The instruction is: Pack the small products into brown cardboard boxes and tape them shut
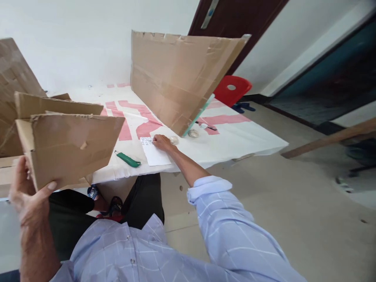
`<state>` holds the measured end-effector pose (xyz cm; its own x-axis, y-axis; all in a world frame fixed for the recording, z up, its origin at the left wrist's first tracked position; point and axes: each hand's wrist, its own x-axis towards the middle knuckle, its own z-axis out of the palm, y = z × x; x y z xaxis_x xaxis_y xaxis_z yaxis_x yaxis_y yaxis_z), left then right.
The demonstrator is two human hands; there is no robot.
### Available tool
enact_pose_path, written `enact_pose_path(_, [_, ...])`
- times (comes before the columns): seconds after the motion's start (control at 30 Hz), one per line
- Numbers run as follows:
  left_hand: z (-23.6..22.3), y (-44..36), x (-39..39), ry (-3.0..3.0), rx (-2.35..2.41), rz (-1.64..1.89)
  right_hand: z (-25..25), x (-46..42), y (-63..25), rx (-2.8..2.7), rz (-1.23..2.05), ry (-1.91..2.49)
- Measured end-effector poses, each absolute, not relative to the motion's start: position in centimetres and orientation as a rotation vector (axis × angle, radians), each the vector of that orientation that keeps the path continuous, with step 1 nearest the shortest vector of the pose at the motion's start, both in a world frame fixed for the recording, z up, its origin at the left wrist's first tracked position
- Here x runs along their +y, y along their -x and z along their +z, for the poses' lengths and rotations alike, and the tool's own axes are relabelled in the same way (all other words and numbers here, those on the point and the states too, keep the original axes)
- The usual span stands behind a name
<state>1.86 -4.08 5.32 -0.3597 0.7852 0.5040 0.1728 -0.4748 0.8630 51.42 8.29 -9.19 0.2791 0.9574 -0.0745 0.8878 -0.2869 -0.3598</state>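
At the left, my left hand [32, 192] grips the lower corner of a folded cardboard piece [76, 149], its thumb on the near face. The piece is bent into open walls and held above the table's near edge. My right hand [162, 142] rests on a white paper sheet [157, 156] with rows of small printed or drawn marks at its far end. Its fingers are curled together over those marks, and whatever they pinch is hidden. A green box cutter [128, 159] lies left of the sheet. A roll of clear tape [174, 140] sits just beyond my right hand.
A large cardboard panel [182, 78] stands upright on the table [249, 137], which has a white and pink cover. Another tape roll [193, 133] and scissors [210, 127] lie near its base. More cardboard [17, 78] stands at far left. A red chair [232, 89] is behind the table.
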Motion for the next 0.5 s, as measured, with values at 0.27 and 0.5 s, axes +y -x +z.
enact_pose_path(0.27, [4.6, -1.6, -5.5, -1.365, 1.176, 1.827, -7.8, 6.4, -48.9, -1.522, 0.360, 2.248])
enact_pose_path(0.5, [3.4, -1.6, -5.9, -1.390, 1.036, 1.697, -4.6, 2.5, -44.6, -1.494, 0.408, 1.844])
